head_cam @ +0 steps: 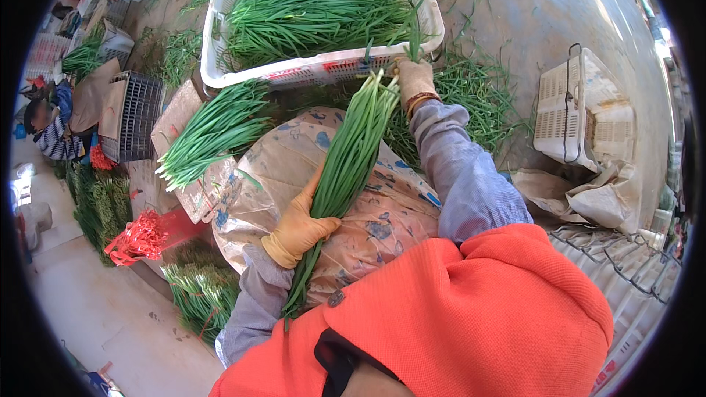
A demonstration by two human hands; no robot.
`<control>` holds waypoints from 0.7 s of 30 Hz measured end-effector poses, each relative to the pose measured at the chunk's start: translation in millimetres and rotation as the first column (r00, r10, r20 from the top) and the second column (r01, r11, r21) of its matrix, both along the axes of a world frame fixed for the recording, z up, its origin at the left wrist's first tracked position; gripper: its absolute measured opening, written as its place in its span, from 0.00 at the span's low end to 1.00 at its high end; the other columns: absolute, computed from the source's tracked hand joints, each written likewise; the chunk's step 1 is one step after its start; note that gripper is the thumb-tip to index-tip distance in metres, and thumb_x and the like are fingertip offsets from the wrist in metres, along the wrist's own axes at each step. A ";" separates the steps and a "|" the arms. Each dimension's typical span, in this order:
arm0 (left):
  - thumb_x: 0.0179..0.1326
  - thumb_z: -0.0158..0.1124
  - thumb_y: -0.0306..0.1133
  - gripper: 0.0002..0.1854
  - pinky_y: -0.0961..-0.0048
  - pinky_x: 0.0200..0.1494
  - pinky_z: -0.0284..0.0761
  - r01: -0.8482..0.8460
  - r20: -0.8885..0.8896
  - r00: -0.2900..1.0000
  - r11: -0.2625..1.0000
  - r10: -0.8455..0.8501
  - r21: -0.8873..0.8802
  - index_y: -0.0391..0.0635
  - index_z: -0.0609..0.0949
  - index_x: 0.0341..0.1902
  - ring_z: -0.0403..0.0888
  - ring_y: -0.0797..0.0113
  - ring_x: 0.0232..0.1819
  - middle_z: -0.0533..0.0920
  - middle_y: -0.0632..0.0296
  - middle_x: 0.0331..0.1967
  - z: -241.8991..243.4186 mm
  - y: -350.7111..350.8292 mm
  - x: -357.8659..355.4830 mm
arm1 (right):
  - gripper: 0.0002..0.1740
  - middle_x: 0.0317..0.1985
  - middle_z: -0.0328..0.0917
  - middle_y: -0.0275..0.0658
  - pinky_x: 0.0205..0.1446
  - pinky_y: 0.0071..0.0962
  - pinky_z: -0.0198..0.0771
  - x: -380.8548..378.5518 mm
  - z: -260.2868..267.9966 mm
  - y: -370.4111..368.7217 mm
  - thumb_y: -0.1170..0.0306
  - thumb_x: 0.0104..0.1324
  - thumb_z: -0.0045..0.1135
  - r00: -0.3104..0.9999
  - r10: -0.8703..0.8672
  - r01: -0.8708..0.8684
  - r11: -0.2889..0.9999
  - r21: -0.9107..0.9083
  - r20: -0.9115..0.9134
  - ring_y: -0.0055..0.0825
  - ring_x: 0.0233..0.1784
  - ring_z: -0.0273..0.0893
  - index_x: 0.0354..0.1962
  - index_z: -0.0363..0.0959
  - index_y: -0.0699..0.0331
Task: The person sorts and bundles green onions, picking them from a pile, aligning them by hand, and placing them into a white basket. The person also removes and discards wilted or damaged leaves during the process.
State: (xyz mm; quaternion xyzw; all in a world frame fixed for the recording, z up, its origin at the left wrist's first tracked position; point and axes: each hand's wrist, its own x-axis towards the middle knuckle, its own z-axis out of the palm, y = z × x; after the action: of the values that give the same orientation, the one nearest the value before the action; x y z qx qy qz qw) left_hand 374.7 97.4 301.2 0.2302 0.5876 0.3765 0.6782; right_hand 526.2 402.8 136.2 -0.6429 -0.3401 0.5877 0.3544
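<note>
My left hand (302, 226), in a yellow rubber glove, is closed around the lower part of a bundle of green garlic chives (353, 149), which lies slantwise over a patterned apron (380, 226) on my lap. My right hand (416, 80), in a pale work glove, is by the pale stem ends of the bundle, at the near rim of a white plastic crate (331, 60). Some green leaves stick up beyond its fingers; what exactly it grips is unclear. Loose chives (314, 5) fill the crate. Another pile of chives (215, 132) lies on a board to the left.
A bunch of red ties (140, 237) and tied chive bundles (204, 292) are at the left. Chive scraps (474, 99) litter the floor at right, near an empty white crate (584, 110). A co-worker (52, 127) sits at far left beside a black crate (135, 116).
</note>
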 end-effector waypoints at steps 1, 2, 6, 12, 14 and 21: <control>0.50 0.62 0.09 0.55 0.81 0.30 0.70 0.017 -0.030 0.999 1.000 -0.016 0.009 0.57 0.55 0.82 0.72 0.81 0.29 0.81 0.67 0.50 1.0 -3.5 -1.2 | 0.08 0.26 0.79 0.36 0.31 0.30 0.69 6.7 -1.0 4.4 0.71 0.68 0.53 0.998 0.028 -0.030 0.999 0.028 0.059 0.27 0.25 0.74 0.34 0.79 0.66; 0.50 0.62 0.10 0.55 0.81 0.30 0.71 0.033 -0.061 0.998 0.999 -0.032 0.019 0.57 0.56 0.82 0.72 0.81 0.29 0.82 0.67 0.50 2.3 -7.6 -2.9 | 0.09 0.26 0.79 0.36 0.31 0.31 0.71 26.7 5.9 20.5 0.71 0.69 0.52 0.693 0.387 -0.472 0.881 -0.023 0.609 0.27 0.25 0.74 0.34 0.80 0.65; 0.50 0.62 0.10 0.54 0.82 0.33 0.72 -0.022 -0.045 0.999 0.994 0.017 -0.110 0.58 0.58 0.82 0.74 0.81 0.32 0.82 0.68 0.53 9.4 -29.4 -13.1 | 0.11 0.29 0.81 0.36 0.29 0.29 0.72 78.6 49.0 51.8 0.71 0.70 0.51 0.973 0.206 -0.209 0.978 0.019 0.100 0.26 0.24 0.74 0.36 0.82 0.65; 0.50 0.62 0.11 0.55 0.80 0.44 0.76 0.024 -0.265 0.964 0.998 -0.008 0.058 0.61 0.57 0.82 0.80 0.76 0.43 0.82 0.65 0.58 -7.0 -32.2 -18.7 | 0.17 0.50 0.82 0.38 0.40 0.26 0.76 63.3 126.3 -18.7 0.67 0.64 0.64 0.708 0.702 -0.700 0.683 0.208 0.078 0.24 0.36 0.79 0.49 0.81 0.68; 0.50 0.62 0.11 0.55 0.79 0.47 0.77 0.178 -0.517 0.855 0.960 -0.041 0.217 0.66 0.57 0.82 0.84 0.70 0.47 0.83 0.62 0.58 -9.8 -31.5 -18.5 | 0.21 0.60 0.77 0.41 0.48 0.28 0.78 46.1 138.0 -38.8 0.65 0.61 0.70 0.485 0.837 -0.874 0.458 0.161 0.255 0.25 0.45 0.81 0.49 0.81 0.66; 0.40 0.68 0.16 0.60 0.61 0.42 0.82 0.481 -0.962 0.243 0.877 -0.126 0.007 0.77 0.62 0.79 0.84 0.50 0.42 0.81 0.60 0.45 1.9 -50.9 -24.6 | 0.51 0.58 0.78 0.33 0.54 0.25 0.74 41.7 110.1 -75.3 0.78 0.55 0.64 0.383 0.907 -0.885 0.415 0.212 -0.176 0.21 0.49 0.76 0.76 0.52 0.63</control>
State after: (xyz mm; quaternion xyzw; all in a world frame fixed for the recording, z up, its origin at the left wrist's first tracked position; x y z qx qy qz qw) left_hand 350.1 46.5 303.1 0.6160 0.7476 0.1135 0.2206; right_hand 567.9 327.5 246.3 -0.2579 -0.6063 0.7507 0.0490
